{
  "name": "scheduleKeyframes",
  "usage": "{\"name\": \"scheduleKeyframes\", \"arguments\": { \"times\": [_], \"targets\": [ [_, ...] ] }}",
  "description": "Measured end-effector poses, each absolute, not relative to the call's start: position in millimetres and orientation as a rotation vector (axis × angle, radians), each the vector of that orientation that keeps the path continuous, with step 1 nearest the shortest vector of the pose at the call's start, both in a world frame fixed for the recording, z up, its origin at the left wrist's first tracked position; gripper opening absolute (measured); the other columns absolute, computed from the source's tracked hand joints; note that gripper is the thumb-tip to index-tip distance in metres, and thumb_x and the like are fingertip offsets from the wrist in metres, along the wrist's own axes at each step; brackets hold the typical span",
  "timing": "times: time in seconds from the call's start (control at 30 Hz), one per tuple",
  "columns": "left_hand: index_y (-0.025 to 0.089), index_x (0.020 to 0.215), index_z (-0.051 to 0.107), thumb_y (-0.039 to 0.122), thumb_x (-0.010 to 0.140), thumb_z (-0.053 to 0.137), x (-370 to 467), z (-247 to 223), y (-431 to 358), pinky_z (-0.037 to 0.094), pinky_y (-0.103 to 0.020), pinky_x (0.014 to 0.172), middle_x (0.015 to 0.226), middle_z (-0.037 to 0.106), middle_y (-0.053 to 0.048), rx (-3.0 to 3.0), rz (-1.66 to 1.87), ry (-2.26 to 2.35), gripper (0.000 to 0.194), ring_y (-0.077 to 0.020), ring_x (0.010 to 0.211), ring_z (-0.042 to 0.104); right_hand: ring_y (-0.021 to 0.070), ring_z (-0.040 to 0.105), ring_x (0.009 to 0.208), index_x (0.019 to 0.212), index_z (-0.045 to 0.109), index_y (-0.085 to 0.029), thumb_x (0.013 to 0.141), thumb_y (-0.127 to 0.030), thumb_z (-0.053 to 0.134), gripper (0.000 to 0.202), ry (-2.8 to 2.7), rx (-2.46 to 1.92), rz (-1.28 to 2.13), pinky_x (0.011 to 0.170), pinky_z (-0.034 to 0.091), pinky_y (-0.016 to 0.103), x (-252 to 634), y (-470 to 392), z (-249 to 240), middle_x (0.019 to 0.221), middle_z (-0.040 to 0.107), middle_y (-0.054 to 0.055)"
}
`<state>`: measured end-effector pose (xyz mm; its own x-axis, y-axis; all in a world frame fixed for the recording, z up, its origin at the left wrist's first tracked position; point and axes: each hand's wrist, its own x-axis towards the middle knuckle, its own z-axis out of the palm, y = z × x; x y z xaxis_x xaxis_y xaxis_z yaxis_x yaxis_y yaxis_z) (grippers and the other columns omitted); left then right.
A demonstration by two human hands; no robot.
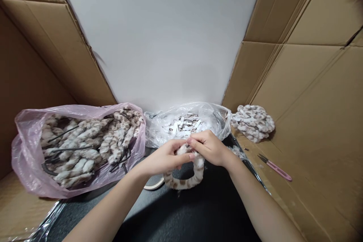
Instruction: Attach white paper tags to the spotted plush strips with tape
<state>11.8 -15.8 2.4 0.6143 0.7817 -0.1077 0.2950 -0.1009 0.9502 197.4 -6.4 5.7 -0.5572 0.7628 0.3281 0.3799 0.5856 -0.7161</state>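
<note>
Both hands meet at the top of a fuzzy white-and-brown spotted ring (183,184), which looks like a plush headband and hangs as a loop over the dark work surface. My left hand (171,155) is closed on the ring's upper left side, thumb pointing right across it. On the upper right, my right hand (209,147) pinches it, thumb and index finger pressed together near the left fingertips. Whatever small part lies between the fingertips is hidden. A pale flat hoop (154,186), like a roll of tape, lies partly behind the furry ring at its left.
A pink plastic bag (25,151) full of furry strips with dark bands stands left. Behind my hands, a clear bag (221,119) holds small white pieces. At right are a furry bundle (253,123) and pink-handled snips (276,168). Cardboard walls (317,90) flank both sides.
</note>
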Motion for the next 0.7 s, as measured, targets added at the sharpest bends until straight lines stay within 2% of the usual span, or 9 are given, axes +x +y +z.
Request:
{"name": "scheduleKeyframes", "arguments": {
  "times": [0.07,0.13,0.23,0.43,0.57,0.7],
  "targets": [
    [0.015,0.089,0.060,0.047,0.087,0.054,7,7,-14,0.036,-0.022,0.052,0.075,0.057,0.000,1.630,0.527,0.839,0.032,-0.0101,0.057,0.046,0.0101,0.037,0.054,0.058,0.045,-0.018,0.096,-0.037,0.041,0.043,-2.113,-0.863,0.851,0.053,0.029,0.024,200,-5,7,0.056,0.039,-0.004],
    [0.016,0.078,0.057,0.046,0.090,0.049,3,10,-13,0.039,-0.023,0.057,0.075,0.059,-0.001,1.603,0.550,0.806,0.034,-0.0106,0.059,0.049,0.0100,0.034,0.054,0.058,0.042,-0.018,0.095,-0.041,0.042,0.044,-2.046,-0.833,0.932,0.053,0.028,0.024,202,-3,7,0.056,0.035,-0.004],
    [0.016,0.073,0.054,0.046,0.091,0.048,-1,11,-12,0.038,-0.023,0.059,0.066,0.053,0.001,1.503,0.568,0.783,0.035,-0.0106,0.058,0.047,0.0094,0.029,0.054,0.057,0.036,-0.019,0.093,-0.047,0.045,0.047,-1.922,-0.786,1.073,0.052,0.026,0.024,203,0,4,0.057,0.031,-0.005],
    [0.015,0.081,0.056,0.049,0.086,0.057,2,2,-10,0.022,-0.020,0.046,0.058,0.034,0.007,1.218,0.535,0.664,0.035,-0.0063,0.048,0.025,0.0089,0.034,0.052,0.056,0.044,-0.018,0.088,-0.055,0.050,0.049,-1.695,-0.757,1.225,0.050,0.028,0.024,200,4,-4,0.056,0.039,-0.004],
    [0.014,0.083,0.058,0.052,0.086,0.055,4,-5,-7,0.021,-0.019,0.043,0.054,0.033,0.008,1.148,0.522,0.623,0.039,-0.0053,0.044,0.023,0.0084,0.040,0.048,0.059,0.048,-0.019,0.078,-0.057,0.060,0.045,-1.277,-0.761,1.307,0.046,0.033,0.023,201,7,-3,0.054,0.045,-0.004],
    [0.017,0.074,0.049,0.049,0.087,0.055,6,-12,-2,0.023,-0.018,0.042,0.052,0.026,0.010,1.059,0.552,0.598,0.035,-0.0049,0.042,0.018,0.0099,0.047,0.046,0.060,0.049,-0.021,0.069,-0.055,0.069,0.041,-0.958,-0.796,1.271,0.043,0.040,0.023,211,13,4,0.053,0.048,-0.004]
  ]
}}
